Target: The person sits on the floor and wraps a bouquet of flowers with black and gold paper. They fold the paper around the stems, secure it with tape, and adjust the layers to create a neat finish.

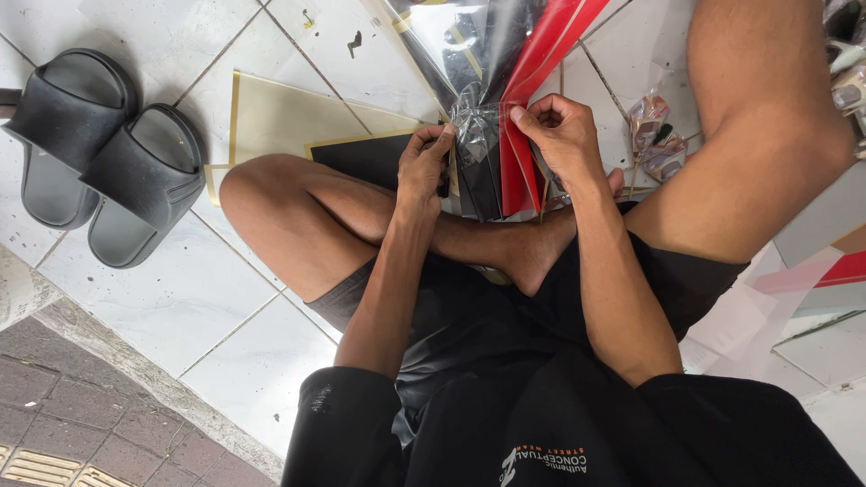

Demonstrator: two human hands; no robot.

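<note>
Now, hands: my left hand (422, 162) and my right hand (561, 135), two in all, both raised above my crossed shins.
Left fingers: pinched closed on the crinkled clear cellophane gather (473, 122) at its left side.
Right fingers: curled and clamped on the same gather and on the edge of the glossy red wrapping sheet (541, 63).
Wrapped bundle: one cone of clear film, red sheet and black wrapping sheet (483, 185), its narrow end between my two hands and its wide end fanning off the top edge of the view.
Where it sits: over the white tiled floor (180, 298), just past my bare foot (532, 252), touching both hands.
Flat sheets on the floor: one cream sheet with a gold border (280, 117) and one black sheet with a gold border (361, 155), two, overlapping, tucked under my left knee.
Sandals: two dark grey rubber slides (108, 153), side by side near the left edge of the tiles, well apart from my hands.
Small packet: one crumpled clear bag with brownish contents (654, 135), just beside my right knee.
Loose paper: white and red sheets (785, 289) at the right edge.
Edges: the tiles end at a grey stone kerb (99, 352) at lower left, brick paving beyond.
Room: bare tile lies between the sandals and my left leg; the right side is crowded.
</note>
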